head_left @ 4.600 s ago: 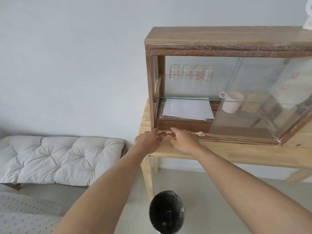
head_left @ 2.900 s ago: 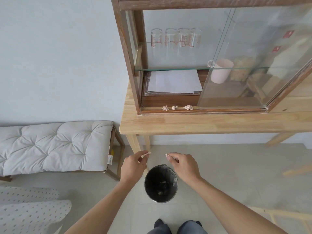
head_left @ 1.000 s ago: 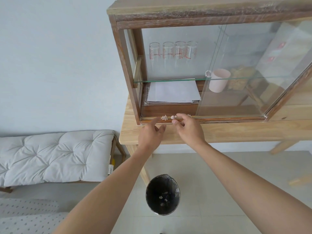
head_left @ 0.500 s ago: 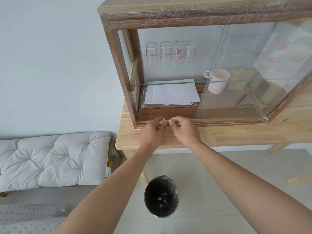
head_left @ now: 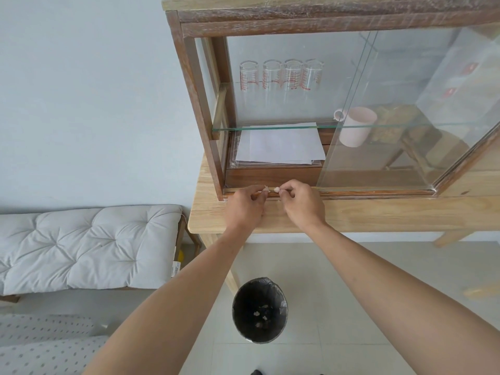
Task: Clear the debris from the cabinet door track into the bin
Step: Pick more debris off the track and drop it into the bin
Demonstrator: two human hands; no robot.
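Note:
A wooden cabinet with sliding glass doors stands on a light wood table. Its bottom door track (head_left: 365, 192) runs along the front edge. My left hand (head_left: 244, 207) pinches a small pale scrap of debris (head_left: 266, 189) at the track's left part. My right hand (head_left: 301, 203) pinches another pale scrap (head_left: 277, 189) right beside it. Both hands rest against the track, fingertips nearly touching. A round black bin (head_left: 259, 309) stands on the floor below, with several pale scraps inside.
The table edge (head_left: 378, 217) juts out over the bin. Inside the cabinet are a stack of papers (head_left: 281, 143), several measuring glasses (head_left: 281, 77) and a pink mug (head_left: 355, 125). A white tufted bench (head_left: 86, 244) stands to the left.
Both hands came up from over the bin to the track and closed their fingertips on two scraps. The third scrap seen earlier is hidden by my right hand.

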